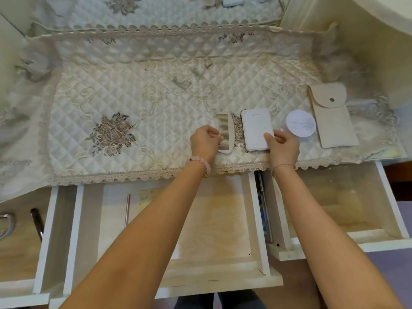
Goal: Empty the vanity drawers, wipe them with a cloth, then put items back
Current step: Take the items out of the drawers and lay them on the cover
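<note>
Open drawers lie nearest; at the quilted cover's front edge, the left hand pinches the comb's toothed side with curled fingers; the right hand seemingly grips the white case's near-right corner.

we see a quilted satin cover with a soft sheen and rough lace trim; a smooth matt plastic comb; a glossy white case; a matt cloth pouch; pale bare-wood drawer bottoms.
</note>
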